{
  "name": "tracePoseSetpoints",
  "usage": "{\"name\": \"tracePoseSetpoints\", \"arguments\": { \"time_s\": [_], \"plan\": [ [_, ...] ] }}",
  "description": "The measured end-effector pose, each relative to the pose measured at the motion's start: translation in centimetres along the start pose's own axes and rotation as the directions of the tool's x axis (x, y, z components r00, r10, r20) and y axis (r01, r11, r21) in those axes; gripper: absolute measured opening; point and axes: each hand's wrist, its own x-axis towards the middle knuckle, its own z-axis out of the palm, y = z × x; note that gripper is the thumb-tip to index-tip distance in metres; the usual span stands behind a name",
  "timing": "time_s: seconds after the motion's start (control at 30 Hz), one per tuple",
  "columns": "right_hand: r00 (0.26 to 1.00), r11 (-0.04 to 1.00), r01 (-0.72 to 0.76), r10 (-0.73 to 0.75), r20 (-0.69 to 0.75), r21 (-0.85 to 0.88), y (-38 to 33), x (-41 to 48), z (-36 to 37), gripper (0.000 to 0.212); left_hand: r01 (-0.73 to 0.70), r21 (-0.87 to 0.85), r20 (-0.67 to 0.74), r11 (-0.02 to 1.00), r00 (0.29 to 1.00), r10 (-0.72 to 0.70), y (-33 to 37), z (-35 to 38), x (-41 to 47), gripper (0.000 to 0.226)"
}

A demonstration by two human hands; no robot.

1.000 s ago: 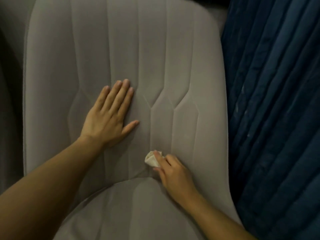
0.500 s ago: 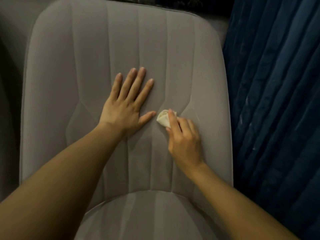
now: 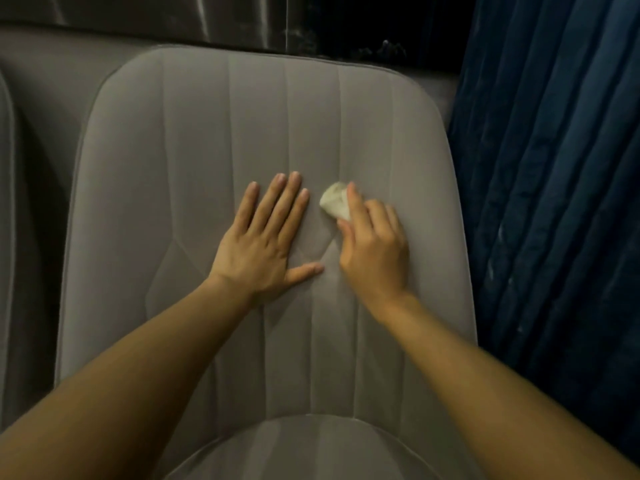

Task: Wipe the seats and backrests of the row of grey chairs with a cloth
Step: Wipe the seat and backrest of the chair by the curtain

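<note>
Dark blue pleated curtain (image 3: 554, 202) hangs at right, pale specks on folds. Dark glossy panel (image 3: 173, 19) runs along top, faint reflections. Plain grey surface (image 3: 52, 57) below panel. Lighting dim.

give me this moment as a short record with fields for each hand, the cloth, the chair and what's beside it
surface: grey backrest, stitched in vertical panels
left: left hand lies flat on the backrest, fingers straight
right: right hand pinches the cloth between thumb and fingers, just right of the left hand
cloth: small bunched white cloth, pressed against the middle of the backrest
seat: front of the grey seat shows at the bottom edge, between the forearms
beside: dark blue pleated curtain to the right of the chair
</note>
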Motion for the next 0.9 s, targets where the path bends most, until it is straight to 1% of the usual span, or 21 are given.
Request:
{"name": "tracePoseSetpoints", "arguments": {
  "time_s": [0.07,0.1,0.17,0.23,0.3,0.33,0.37,0.43,0.5,0.6,0.67,0.8,0.87,0.9],
  "plan": [
    [0.999,0.999,0.031,-0.032,0.041,0.044,0.1,-0.8,-0.1,0.041,-0.065,0.100,0.094,0.993,0.994,0.055,-1.0,-1.0,1.1,0.111],
    [0.998,0.997,0.037,-0.041,0.050,0.073,0.2,-0.6,-0.4,0.041,-0.071,0.128,0.111,0.989,0.992,0.057,-1.6,-1.3,2.0,0.119],
    [0.997,0.991,0.043,-0.050,0.052,0.125,0.0,0.5,-1.2,0.039,-0.017,0.066,0.106,0.998,0.994,0.010,-2.1,-2.1,4.2,0.128],
    [1.000,0.991,0.004,-0.002,-0.011,0.134,0.1,3.2,-2.0,0.041,0.047,-0.031,0.109,0.998,0.993,-0.044,-2.0,-2.2,5.8,0.134],
    [0.989,0.988,-0.088,0.102,-0.109,0.127,0.4,8.1,-2.1,0.044,0.064,-0.064,0.098,0.996,0.993,-0.058,-2.0,-1.8,6.3,0.136],
    [0.983,0.986,-0.121,0.135,-0.125,0.116,0.8,10.7,-1.9,0.045,0.066,-0.071,0.093,0.995,0.994,-0.060,-1.9,-1.5,6.3,0.137],
    [0.983,0.987,-0.139,0.147,-0.109,0.080,1.1,12.7,-1.6,0.046,0.066,-0.075,0.087,0.995,0.994,-0.059,-1.9,-1.3,6.2,0.136],
    [0.992,0.992,-0.129,0.129,-0.018,-0.010,1.4,13.9,-0.7,0.047,0.058,-0.077,0.085,0.995,0.995,-0.051,-1.9,-1.2,6.2,0.135],
    [0.995,0.995,-0.095,0.095,0.004,-0.038,1.2,11.4,-0.1,0.046,0.049,-0.082,0.102,0.995,0.994,-0.041,-2.0,-1.4,6.2,0.134],
    [1.000,0.999,-0.016,0.016,0.004,0.038,0.6,6.4,-0.1,0.043,0.043,-0.093,0.114,0.995,0.993,-0.032,-2.1,-1.8,6.1,0.133],
    [1.000,0.998,0.010,-0.010,0.005,0.054,0.7,5.2,0.0,0.042,0.046,-0.119,0.112,0.992,0.993,-0.033,-1.9,-2.1,6.5,0.132],
    [0.996,0.993,0.007,-0.017,0.083,0.118,0.6,5.4,-0.7,0.043,0.129,-0.183,0.156,0.975,0.983,-0.101,-0.8,-2.4,8.3,0.133],
    [0.995,0.987,0.058,-0.070,0.073,0.153,1.0,6.1,-1.7,0.042,0.158,-0.190,0.181,0.969,0.976,-0.124,-0.4,-2.1,8.5,0.136],
    [0.996,0.988,0.075,-0.082,0.041,0.138,1.3,6.9,-2.1,0.042,0.163,-0.189,0.187,0.968,0.974,-0.127,-0.4,-2.0,8.5,0.136]
  ]
}}
